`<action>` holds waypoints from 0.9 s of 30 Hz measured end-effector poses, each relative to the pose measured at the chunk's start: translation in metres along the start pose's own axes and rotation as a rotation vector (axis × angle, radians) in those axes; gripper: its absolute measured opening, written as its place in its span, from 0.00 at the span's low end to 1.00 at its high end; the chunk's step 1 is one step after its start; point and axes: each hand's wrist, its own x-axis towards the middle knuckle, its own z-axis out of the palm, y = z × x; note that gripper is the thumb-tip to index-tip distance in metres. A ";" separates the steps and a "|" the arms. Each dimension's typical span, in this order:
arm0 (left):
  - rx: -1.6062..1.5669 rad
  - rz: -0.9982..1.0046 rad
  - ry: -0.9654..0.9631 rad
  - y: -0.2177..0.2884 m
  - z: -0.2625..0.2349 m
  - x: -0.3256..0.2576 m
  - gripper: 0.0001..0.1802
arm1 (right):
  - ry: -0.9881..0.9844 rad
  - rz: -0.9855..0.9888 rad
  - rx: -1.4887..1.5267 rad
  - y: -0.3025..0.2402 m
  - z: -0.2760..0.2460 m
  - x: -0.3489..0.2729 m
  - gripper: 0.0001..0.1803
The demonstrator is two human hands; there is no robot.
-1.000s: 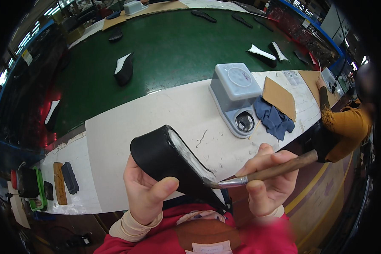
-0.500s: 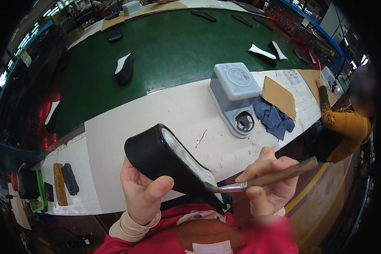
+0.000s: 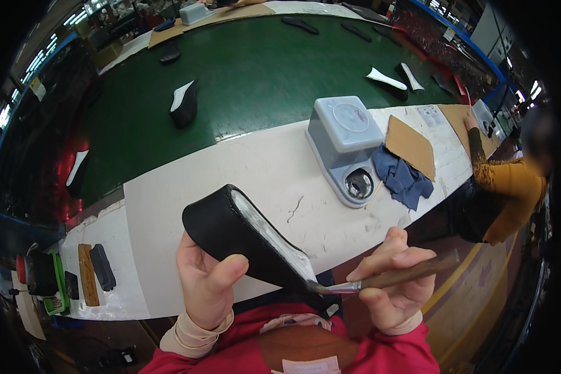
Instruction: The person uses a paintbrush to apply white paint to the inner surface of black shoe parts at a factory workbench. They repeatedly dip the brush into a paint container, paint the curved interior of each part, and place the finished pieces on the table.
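Note:
A black wedge-shaped shoe sole with a whitish, wet-looking upper face is held tilted over the front of the bench. My left hand grips its thick heel end, thumb across the near side. Between the fingers and thumb of my right hand is a wooden-handled brush. Its bristles touch the rim near the sole's thin end, just above my lap. Beyond my right hand stands a pale blue plastic dispenser, with a round well of dark and whitish residue at its front.
Cardboard and a blue cloth lie beside the dispenser. Several soles, one a white-topped wedge, are spread over the green belt. A wooden block and green basket sit left. A person in mustard sleeves works at right.
The brush tip has shifted slightly along the rim toward the sole's thin end, and my right hand has moved a little left. The sole has tilted slightly, still in my left hand.

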 end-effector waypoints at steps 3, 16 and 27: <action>0.023 -0.045 0.004 -0.006 -0.006 0.008 0.29 | -0.069 0.054 -0.054 -0.002 -0.013 0.005 0.31; -0.557 -0.545 -0.167 -0.039 -0.035 0.022 0.22 | 0.327 0.352 -0.318 0.105 -0.059 0.008 0.19; -0.526 -0.545 -0.161 -0.046 -0.033 0.018 0.20 | 0.339 0.440 -0.192 0.129 -0.058 0.008 0.20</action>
